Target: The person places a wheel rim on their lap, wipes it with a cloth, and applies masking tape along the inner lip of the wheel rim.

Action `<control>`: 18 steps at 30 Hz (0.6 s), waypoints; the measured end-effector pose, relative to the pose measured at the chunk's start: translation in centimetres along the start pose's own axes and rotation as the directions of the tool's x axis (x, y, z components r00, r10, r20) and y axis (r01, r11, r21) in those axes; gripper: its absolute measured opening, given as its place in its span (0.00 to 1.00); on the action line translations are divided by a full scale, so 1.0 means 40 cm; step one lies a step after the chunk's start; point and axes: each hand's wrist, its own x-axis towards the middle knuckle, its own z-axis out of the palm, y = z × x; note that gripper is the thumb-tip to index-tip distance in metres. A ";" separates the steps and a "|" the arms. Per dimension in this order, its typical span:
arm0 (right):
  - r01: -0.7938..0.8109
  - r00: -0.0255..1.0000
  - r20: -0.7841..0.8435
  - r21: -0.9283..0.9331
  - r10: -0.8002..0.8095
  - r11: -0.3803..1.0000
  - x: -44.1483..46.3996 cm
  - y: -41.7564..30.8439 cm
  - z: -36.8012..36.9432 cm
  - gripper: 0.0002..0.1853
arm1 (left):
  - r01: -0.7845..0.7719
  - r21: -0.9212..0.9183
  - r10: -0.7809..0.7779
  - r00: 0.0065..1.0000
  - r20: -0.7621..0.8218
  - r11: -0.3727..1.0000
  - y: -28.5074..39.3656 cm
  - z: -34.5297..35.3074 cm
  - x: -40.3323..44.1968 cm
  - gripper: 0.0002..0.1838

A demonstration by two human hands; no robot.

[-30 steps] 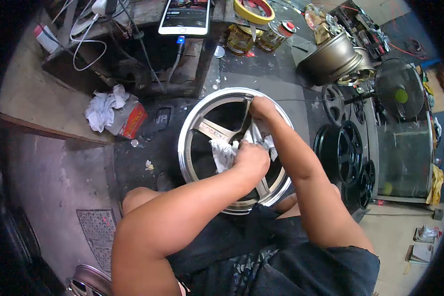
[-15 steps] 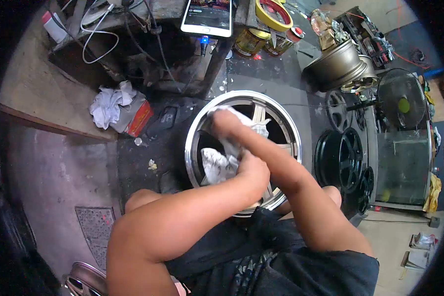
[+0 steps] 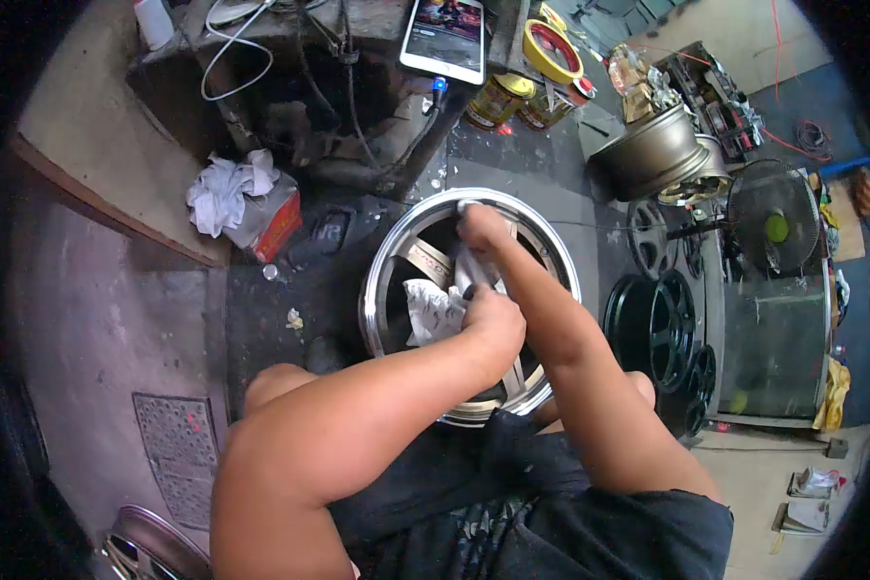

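Rag (image 3: 433, 311) lay over alloy wheel (image 3: 428, 262)
Left hand (image 3: 494, 324) clenched its folds; right hand (image 3: 481, 228) curled near the far rim (image 3: 433, 205), grip unclear.

No wording I can spell out. Lettering on the far-left spoke (image 3: 429, 261) of my wheel (image 3: 373, 290), too soft to read. Pale characters on a dark thing (image 3: 327, 234) on the floor, left; blurred. Red box (image 3: 280, 227) beyond it: printed side, illegible to me. Far off, phone (image 3: 445, 41) screen and can (image 3: 500, 101) labels: print too small.
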 end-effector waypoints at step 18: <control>0.398 0.911 -0.050 -0.162 -0.410 0.903 -0.129 -0.168 0.051 0.12 | -0.132 -0.003 0.126 0.937 0.325 0.991 0.055 -0.057 -0.035 0.24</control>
